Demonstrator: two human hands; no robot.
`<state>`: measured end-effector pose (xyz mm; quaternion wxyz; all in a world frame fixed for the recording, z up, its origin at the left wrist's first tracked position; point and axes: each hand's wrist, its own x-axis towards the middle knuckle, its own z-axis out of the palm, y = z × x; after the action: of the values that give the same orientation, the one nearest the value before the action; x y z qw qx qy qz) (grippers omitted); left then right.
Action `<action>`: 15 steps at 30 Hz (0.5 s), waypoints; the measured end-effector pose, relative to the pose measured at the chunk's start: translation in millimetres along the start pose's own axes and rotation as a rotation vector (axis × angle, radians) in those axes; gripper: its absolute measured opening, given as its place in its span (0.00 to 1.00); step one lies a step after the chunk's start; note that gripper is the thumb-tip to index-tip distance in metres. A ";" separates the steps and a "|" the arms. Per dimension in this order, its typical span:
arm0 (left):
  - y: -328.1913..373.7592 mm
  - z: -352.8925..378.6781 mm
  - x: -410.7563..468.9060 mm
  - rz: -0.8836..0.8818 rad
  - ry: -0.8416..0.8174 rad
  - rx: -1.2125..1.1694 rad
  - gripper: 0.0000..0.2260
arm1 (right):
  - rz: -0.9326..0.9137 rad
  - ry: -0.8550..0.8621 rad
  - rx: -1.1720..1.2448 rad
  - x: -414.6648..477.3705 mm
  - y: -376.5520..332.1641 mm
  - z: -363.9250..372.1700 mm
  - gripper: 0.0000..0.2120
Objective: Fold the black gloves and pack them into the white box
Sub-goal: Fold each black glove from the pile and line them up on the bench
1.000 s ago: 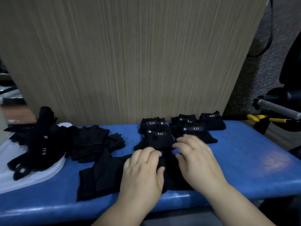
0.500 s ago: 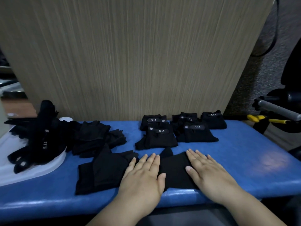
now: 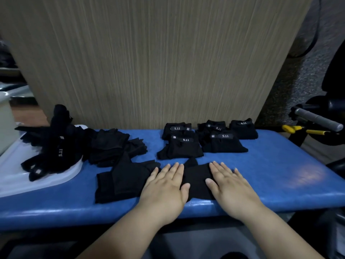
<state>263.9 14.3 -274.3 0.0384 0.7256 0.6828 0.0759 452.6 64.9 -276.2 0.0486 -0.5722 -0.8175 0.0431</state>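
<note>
- The left hand point(image 3: 164, 187) and right hand point(image 3: 229, 186) lie palm down side by side on a black glove point(image 3: 197, 179) at the near edge of the blue counter point(image 3: 280, 165). Neither grip is closed: the fingers are straight and press flat on the cloth.
- Only the strip of glove between the hands and a small point of cloth beyond them show. The rest is under the palms, so its outline is hard to make out.
- Left of the left hand lies more flat black cloth point(image 3: 123, 180), its right part covered by that hand. I cannot tell whether it is joined to the pressed glove or separate.
- Five folded gloves point(image 3: 186, 148) sit in a cluster near the far edge, some overlapping, with "5.11" tabs facing up.
- A heap of loose gloves point(image 3: 56, 146) lies towards the left end. Black on black, single gloves cannot be counted.
- Part of the heap rests on a white tray point(image 3: 46, 182), which is cut off by the left border of the view.
- A pale container point(image 3: 5, 124) beyond it is also cut off, and I cannot tell what it is.
- A wood-grain panel point(image 3: 149, 62) stands along the far edge and hides everything behind it.
- Past the right end, yellow-handled pliers point(image 3: 298, 128) and a grey handle point(image 3: 315, 118) are partly visible in shadow.
</note>
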 end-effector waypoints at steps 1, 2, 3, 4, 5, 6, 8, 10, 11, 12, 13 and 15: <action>-0.3 -0.9 -0.4 0.000 -0.003 -0.006 0.26 | 0.021 -0.004 0.002 -0.1 4.8 -1.0 0.29; -0.6 -1.2 -0.5 0.001 -0.004 -0.010 0.26 | 0.037 -0.004 0.006 -0.7 8.4 -2.7 0.29; -0.6 -1.8 -0.4 0.002 -0.003 -0.012 0.26 | 0.049 -0.004 0.012 -0.6 11.2 -2.8 0.29; -0.6 -1.9 0.0 0.005 -0.004 -0.015 0.26 | 0.056 -0.002 0.015 -0.8 12.5 -3.4 0.29; -0.5 -1.9 0.7 0.008 -0.007 -0.019 0.26 | 0.064 0.001 0.020 -0.5 13.1 -3.3 0.29; -0.5 -2.4 1.3 0.011 -0.014 -0.023 0.26 | 0.070 0.007 0.021 -0.5 12.7 -4.0 0.30; -1.7 -3.3 2.9 0.021 -0.022 -0.032 0.26 | 0.092 0.028 0.041 0.4 11.7 -6.9 0.30; -4.4 -3.7 3.7 0.038 -0.025 -0.054 0.26 | 0.127 0.050 0.129 1.8 10.2 -11.8 0.30; -5.7 -3.4 4.0 0.047 -0.024 -0.068 0.27 | 0.156 0.068 0.206 3.1 10.1 -14.3 0.29; -6.8 -2.7 3.8 0.052 -0.023 -0.086 0.27 | 0.190 0.090 0.290 4.2 9.4 -17.0 0.27; -7.2 -2.5 2.6 0.055 -0.020 -0.107 0.27 | 0.228 0.108 0.358 5.5 8.2 -18.8 0.26; -7.0 -4.8 -2.2 0.048 -0.002 -0.168 0.28 | 0.289 0.117 0.368 8.2 3.8 -20.5 0.25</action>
<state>256.2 12.4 -270.8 0.0980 0.7362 0.6563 0.1330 456.0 74.1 -256.1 0.1927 -0.6665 -0.7011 0.1645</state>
